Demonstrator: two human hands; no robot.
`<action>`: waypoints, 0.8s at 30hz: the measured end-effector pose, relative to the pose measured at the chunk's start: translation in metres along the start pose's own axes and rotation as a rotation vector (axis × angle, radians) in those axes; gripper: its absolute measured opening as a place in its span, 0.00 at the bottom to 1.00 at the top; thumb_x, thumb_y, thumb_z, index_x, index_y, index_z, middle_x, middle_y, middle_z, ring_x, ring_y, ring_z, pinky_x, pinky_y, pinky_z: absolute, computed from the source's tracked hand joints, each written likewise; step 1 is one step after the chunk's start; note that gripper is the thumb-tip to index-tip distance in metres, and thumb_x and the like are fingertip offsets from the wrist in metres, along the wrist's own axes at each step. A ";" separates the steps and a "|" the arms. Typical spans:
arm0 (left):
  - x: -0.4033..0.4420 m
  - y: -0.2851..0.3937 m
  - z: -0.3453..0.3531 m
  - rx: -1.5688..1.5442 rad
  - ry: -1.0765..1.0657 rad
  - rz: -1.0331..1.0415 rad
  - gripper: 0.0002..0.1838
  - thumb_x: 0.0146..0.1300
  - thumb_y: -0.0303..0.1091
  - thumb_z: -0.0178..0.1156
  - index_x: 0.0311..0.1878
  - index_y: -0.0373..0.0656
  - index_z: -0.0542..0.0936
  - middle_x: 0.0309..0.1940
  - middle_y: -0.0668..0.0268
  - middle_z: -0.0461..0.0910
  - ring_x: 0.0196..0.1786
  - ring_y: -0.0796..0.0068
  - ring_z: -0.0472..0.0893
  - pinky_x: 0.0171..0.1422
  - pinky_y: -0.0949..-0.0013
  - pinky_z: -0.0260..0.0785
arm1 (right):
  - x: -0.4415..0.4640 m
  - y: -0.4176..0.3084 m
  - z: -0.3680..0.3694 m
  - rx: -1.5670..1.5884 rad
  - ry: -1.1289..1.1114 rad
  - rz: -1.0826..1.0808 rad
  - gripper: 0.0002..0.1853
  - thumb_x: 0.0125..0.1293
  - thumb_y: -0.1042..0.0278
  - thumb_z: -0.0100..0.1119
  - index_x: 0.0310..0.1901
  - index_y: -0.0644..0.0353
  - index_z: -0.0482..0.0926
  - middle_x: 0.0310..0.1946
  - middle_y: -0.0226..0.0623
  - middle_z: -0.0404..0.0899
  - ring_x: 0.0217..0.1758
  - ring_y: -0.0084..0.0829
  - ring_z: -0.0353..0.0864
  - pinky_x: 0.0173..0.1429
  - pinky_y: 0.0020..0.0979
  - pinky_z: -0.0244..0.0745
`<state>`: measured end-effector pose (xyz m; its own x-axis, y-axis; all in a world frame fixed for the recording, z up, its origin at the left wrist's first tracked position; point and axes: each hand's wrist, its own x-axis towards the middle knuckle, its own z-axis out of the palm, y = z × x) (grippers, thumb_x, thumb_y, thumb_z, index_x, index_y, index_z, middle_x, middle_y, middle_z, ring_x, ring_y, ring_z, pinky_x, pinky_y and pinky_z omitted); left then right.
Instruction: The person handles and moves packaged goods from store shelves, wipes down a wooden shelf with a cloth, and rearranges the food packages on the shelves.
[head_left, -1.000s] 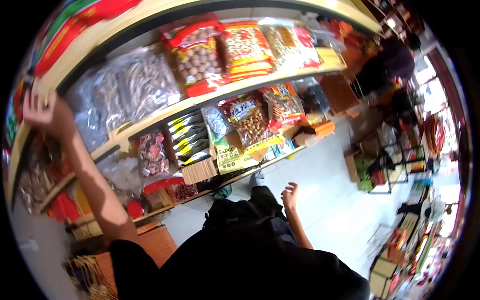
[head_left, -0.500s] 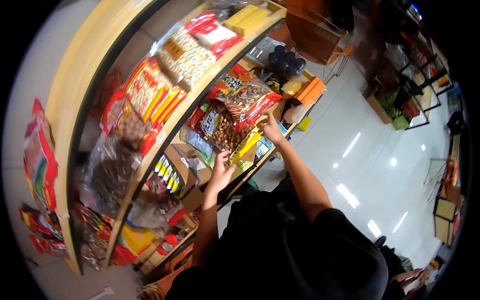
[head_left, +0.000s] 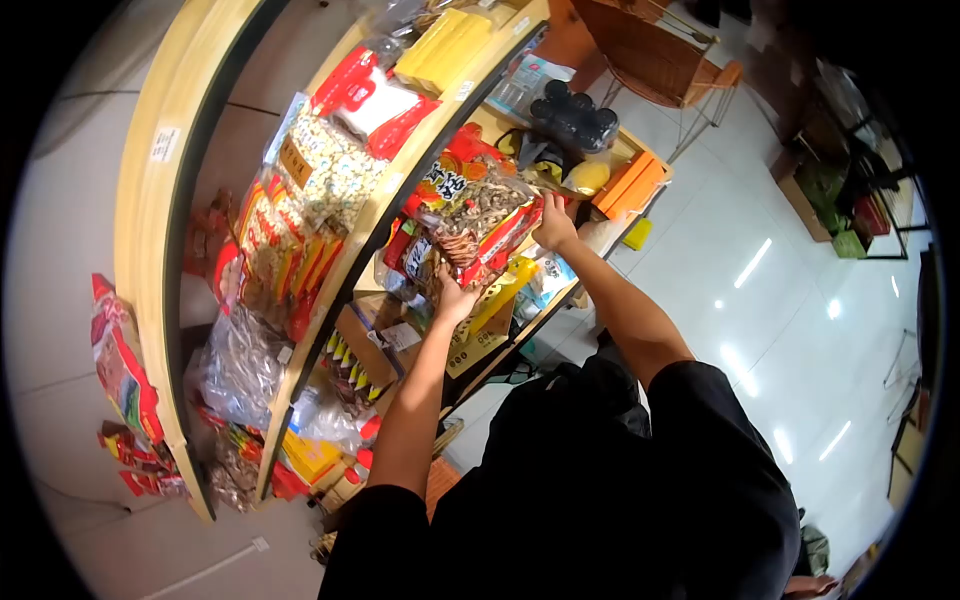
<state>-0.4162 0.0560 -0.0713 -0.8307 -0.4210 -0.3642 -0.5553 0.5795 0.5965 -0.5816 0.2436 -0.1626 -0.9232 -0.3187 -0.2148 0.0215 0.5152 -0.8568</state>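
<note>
Both of my hands are at a red-and-clear plastic bag of brown dried food (head_left: 480,215), which has large dark lettering. My left hand (head_left: 457,298) grips its lower corner, with the fingertips partly hidden at the bag's edge. On the right edge, my right hand (head_left: 555,226) has its fingers closed on the red end of the packaging. A second bag of brown snack pieces (head_left: 415,255) lies partly covered underneath. Close below my hands is a yellow packet (head_left: 508,290).
On the upper shelf (head_left: 395,190) sit a bag of pale puffed pieces (head_left: 325,170) and a yellow package (head_left: 445,50). Dark wrapped bottles (head_left: 575,118) and an orange box (head_left: 630,185) stand beyond my right hand. An open cardboard box (head_left: 375,335) is near my left forearm.
Both hands have moved onto the dried-food bag and closed on its edges. Before, my left hand was raised apart from it and my right was by its lower right corner. The view has shifted.
</note>
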 end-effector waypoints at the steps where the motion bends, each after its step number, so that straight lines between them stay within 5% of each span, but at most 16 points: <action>1: 0.003 0.005 0.000 0.087 0.062 0.057 0.53 0.50 0.26 0.67 0.71 0.30 0.40 0.61 0.50 0.69 0.63 0.58 0.70 0.69 0.65 0.60 | 0.004 -0.008 -0.001 -0.007 -0.077 0.046 0.41 0.52 0.65 0.62 0.68 0.56 0.53 0.66 0.57 0.54 0.65 0.59 0.65 0.64 0.47 0.68; 5: 0.018 0.031 0.000 -0.211 0.027 -0.221 0.48 0.48 0.27 0.68 0.69 0.31 0.49 0.62 0.51 0.66 0.64 0.59 0.70 0.68 0.66 0.60 | 0.018 -0.018 -0.009 -0.073 -0.177 0.130 0.46 0.53 0.53 0.68 0.69 0.56 0.52 0.69 0.58 0.53 0.68 0.58 0.62 0.67 0.47 0.65; 8: 0.042 0.003 0.006 -0.025 0.125 -0.131 0.46 0.48 0.29 0.68 0.68 0.32 0.53 0.62 0.52 0.65 0.64 0.60 0.69 0.67 0.66 0.60 | 0.013 -0.021 -0.014 -0.117 -0.228 0.129 0.42 0.53 0.58 0.64 0.67 0.60 0.55 0.64 0.61 0.60 0.63 0.59 0.67 0.64 0.46 0.68; 11: 0.035 0.012 -0.004 -0.170 0.107 -0.288 0.44 0.46 0.32 0.69 0.65 0.34 0.58 0.62 0.54 0.63 0.63 0.61 0.69 0.67 0.65 0.60 | 0.006 -0.016 -0.017 -0.252 -0.218 0.067 0.38 0.52 0.61 0.63 0.63 0.64 0.60 0.54 0.62 0.72 0.57 0.57 0.75 0.60 0.46 0.72; 13: 0.040 -0.012 0.002 -0.140 0.113 -0.266 0.47 0.46 0.28 0.69 0.68 0.37 0.52 0.60 0.51 0.69 0.62 0.57 0.71 0.66 0.65 0.61 | 0.007 -0.016 -0.020 -0.240 -0.467 0.090 0.38 0.50 0.62 0.64 0.64 0.67 0.62 0.49 0.61 0.77 0.53 0.51 0.79 0.57 0.44 0.74; 15: 0.040 -0.031 0.008 -0.052 0.106 -0.035 0.48 0.46 0.27 0.70 0.66 0.38 0.50 0.57 0.52 0.71 0.58 0.60 0.74 0.61 0.65 0.66 | 0.010 -0.006 -0.004 -0.314 -0.548 0.056 0.37 0.50 0.62 0.65 0.62 0.67 0.66 0.45 0.59 0.80 0.51 0.47 0.81 0.55 0.41 0.75; 17: 0.034 -0.036 0.013 0.080 0.075 0.013 0.48 0.44 0.27 0.73 0.63 0.38 0.50 0.53 0.53 0.73 0.55 0.62 0.76 0.55 0.65 0.70 | 0.011 0.010 0.014 -0.200 -0.748 -0.032 0.43 0.52 0.55 0.65 0.63 0.76 0.58 0.44 0.58 0.80 0.51 0.49 0.81 0.52 0.40 0.76; 20: 0.015 -0.013 0.009 0.033 0.097 0.175 0.46 0.42 0.32 0.77 0.57 0.38 0.54 0.50 0.53 0.76 0.52 0.59 0.77 0.54 0.63 0.70 | -0.025 -0.031 -0.035 -0.208 -0.632 0.037 0.44 0.51 0.53 0.67 0.62 0.72 0.58 0.53 0.60 0.75 0.60 0.51 0.73 0.60 0.39 0.70; 24: 0.025 -0.041 0.012 -0.004 0.035 0.027 0.47 0.40 0.33 0.78 0.57 0.38 0.54 0.51 0.53 0.75 0.53 0.61 0.77 0.56 0.63 0.70 | -0.025 0.000 -0.014 -0.046 -0.560 0.057 0.43 0.48 0.60 0.71 0.61 0.71 0.57 0.56 0.59 0.71 0.64 0.52 0.69 0.64 0.39 0.67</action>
<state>-0.4141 0.0303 -0.1138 -0.8433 -0.4298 -0.3227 -0.5326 0.5880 0.6088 -0.5638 0.2631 -0.1509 -0.5766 -0.6564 -0.4865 0.0368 0.5740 -0.8180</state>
